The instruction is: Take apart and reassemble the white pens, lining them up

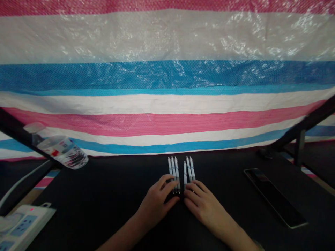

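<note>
Several slim white pens lie in two side-by-side groups, tips pointing away and towards me. My left hand (161,195) rests by the left group of pens (173,169), its fingers reaching over their lower part and the thumb apart below their near ends. My right hand (200,198) has its bent fingers close together at the near ends of the right group. In that group, the left pen (185,170) sits a little nearer to me than the two pens (191,165) beside it. The right fingertips cover its lower end.
A black tabletop (112,198) lies beneath. On the right is a dark phone (274,197); at the left edge, a white power strip (24,225). A clear plastic bottle (64,151) leans at the back left. A striped plastic sheet (167,76) hangs behind.
</note>
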A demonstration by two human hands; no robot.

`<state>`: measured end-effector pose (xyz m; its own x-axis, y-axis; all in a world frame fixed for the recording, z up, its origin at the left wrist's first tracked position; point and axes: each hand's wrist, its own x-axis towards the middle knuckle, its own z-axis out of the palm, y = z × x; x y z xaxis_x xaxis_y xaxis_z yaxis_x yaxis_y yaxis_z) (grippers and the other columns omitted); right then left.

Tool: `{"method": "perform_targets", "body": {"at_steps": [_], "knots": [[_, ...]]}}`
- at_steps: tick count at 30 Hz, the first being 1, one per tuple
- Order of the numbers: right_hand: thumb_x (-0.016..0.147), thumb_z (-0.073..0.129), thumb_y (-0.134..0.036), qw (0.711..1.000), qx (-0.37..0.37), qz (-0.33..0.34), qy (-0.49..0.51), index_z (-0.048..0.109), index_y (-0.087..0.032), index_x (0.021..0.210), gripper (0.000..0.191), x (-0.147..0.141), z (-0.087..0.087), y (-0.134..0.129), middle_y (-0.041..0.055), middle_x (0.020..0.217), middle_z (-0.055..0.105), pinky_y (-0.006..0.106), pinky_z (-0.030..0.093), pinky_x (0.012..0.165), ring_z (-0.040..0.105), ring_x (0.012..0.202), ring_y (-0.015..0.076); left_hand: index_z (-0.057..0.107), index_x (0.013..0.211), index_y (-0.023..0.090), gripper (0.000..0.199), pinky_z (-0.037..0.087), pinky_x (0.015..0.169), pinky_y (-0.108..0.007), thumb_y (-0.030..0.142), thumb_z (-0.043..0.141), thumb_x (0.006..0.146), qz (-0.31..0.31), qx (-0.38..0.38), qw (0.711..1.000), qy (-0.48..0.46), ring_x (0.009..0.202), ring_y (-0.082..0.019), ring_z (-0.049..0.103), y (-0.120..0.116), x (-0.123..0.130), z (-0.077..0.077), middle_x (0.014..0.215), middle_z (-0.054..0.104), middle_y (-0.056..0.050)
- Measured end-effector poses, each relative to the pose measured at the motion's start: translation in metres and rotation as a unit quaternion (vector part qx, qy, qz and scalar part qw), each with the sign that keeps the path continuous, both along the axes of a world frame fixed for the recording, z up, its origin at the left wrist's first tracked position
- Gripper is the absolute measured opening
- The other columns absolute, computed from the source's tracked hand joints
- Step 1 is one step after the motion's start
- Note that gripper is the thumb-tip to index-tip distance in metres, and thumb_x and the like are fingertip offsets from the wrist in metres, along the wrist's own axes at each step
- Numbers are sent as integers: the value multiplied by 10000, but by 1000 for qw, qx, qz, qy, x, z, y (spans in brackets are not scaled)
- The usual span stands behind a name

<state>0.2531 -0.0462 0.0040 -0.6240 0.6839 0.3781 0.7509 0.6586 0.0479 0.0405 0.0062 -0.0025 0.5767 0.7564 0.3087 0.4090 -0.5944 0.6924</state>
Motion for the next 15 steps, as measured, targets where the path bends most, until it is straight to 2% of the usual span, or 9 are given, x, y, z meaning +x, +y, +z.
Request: {"method": "perform_targets", "body": {"at_steps": [3,6,11,15], "knots": [[938,680,-171,1000,-14,-6,1,675,-191,912,34,0,4,-1,45,1085,712,436,436,1013,594,1055,246,688,1188,276,399,605,773,-333,114,681,823,51,-22,998,-31,819,-198,689,-13,-7,6,1224,661,-88],[946,670,-181,1000,-19,-2,-11,683,-201,925,32,-3,-1,-2,44,1038,722,416,463,951,603,1011,241,699,1150,271,350,591,695,-306,119,654,838,77,-38,995,-45,659,-142,639,-24,-11,6,1184,669,-85],[958,637,-154,1000,-26,14,-8,671,-190,849,121,-4,-2,-2,47,937,723,417,475,936,611,964,239,700,1111,253,300,564,645,-284,110,618,860,99,-51,991,-68,648,-134,641,-31,-9,2,1153,672,-86],[1003,526,-128,994,-18,14,110,680,-169,1019,161,4,16,-4,98,1037,716,418,508,875,619,971,249,705,1090,254,284,548,618,-277,113,606,864,112,-60,986,-109,646,-137,640,-31,-6,4,1109,684,-74]]}}
